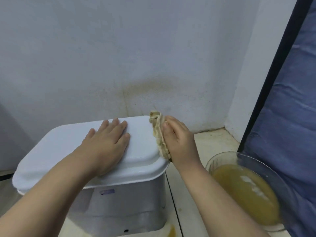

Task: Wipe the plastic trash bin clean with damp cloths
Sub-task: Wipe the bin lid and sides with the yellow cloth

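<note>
A white plastic trash bin (126, 199) stands on the floor against the wall, its glossy lid (56, 151) closed. My left hand (106, 144) lies flat on the lid with straight fingers, pressing down. My right hand (177, 142) grips a yellowish, dirty cloth (159, 134) and holds it against the lid's right edge. The cloth hangs folded between my palm and the rim.
A clear bowl (220, 159) of murky yellow water sits on the floor at the right. Behind it hangs a blue fabric panel (290, 125) with a black frame. The wall (153, 89) shows a brownish stain. A small yellow puddle (171, 232) lies by the bin's base.
</note>
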A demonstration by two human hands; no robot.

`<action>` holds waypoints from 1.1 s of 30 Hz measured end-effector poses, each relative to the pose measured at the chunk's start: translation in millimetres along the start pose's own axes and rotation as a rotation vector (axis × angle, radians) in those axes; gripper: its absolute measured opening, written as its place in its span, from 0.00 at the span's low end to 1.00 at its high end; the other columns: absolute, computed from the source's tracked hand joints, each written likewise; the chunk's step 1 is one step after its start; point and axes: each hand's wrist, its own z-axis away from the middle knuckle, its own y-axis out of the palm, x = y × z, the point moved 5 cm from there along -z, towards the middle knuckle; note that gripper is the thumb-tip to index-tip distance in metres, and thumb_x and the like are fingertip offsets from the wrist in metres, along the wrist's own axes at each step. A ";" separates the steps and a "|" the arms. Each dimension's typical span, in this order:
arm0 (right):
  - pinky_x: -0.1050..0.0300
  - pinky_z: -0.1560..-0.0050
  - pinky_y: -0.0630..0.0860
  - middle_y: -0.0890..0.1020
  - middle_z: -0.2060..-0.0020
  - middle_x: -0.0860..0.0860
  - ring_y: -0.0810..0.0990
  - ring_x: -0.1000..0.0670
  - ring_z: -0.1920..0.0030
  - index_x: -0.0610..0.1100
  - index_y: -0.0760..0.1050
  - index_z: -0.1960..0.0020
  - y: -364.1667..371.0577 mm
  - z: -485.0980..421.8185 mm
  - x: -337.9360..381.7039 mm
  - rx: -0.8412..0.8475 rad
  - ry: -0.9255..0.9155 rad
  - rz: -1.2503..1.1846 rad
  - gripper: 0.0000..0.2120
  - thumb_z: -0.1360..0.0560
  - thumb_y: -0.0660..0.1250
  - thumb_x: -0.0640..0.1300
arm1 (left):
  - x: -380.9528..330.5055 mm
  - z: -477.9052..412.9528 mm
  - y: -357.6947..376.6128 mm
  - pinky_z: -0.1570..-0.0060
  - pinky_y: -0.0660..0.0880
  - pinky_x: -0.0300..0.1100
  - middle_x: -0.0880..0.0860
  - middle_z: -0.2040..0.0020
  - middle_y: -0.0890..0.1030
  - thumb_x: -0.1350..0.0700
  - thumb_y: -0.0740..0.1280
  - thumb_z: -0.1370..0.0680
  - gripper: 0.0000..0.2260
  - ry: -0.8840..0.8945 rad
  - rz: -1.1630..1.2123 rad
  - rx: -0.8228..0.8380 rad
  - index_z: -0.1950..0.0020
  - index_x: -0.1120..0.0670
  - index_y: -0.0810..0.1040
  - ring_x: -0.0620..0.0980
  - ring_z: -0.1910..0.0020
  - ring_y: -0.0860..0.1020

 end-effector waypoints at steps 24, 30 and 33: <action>0.45 0.26 0.55 0.69 0.30 0.51 0.60 0.49 0.26 0.45 0.68 0.30 29.5 51.3 47.7 -0.122 0.005 0.479 0.27 0.23 0.44 0.52 | 9.6 1.9 -0.1 0.27 0.39 0.39 0.31 0.31 0.42 0.44 0.44 0.19 0.21 0.107 0.023 0.028 0.27 0.36 0.43 0.36 0.26 0.40; 0.49 0.35 0.68 0.74 0.34 0.50 0.75 0.46 0.39 0.52 0.67 0.31 30.6 -33.9 24.3 0.579 0.292 0.314 0.20 0.22 0.55 0.50 | 13.2 2.6 0.6 0.28 0.38 0.38 0.32 0.31 0.40 0.44 0.43 0.19 0.21 0.120 0.018 0.017 0.27 0.37 0.42 0.35 0.27 0.39; 0.50 0.37 0.72 0.79 0.40 0.55 0.78 0.52 0.43 0.55 0.72 0.34 16.0 -24.8 9.4 0.437 0.467 -0.147 0.19 0.24 0.61 0.53 | 16.5 1.8 -1.5 0.28 0.37 0.38 0.32 0.28 0.41 0.43 0.43 0.20 0.19 0.149 0.030 0.027 0.30 0.33 0.40 0.33 0.29 0.38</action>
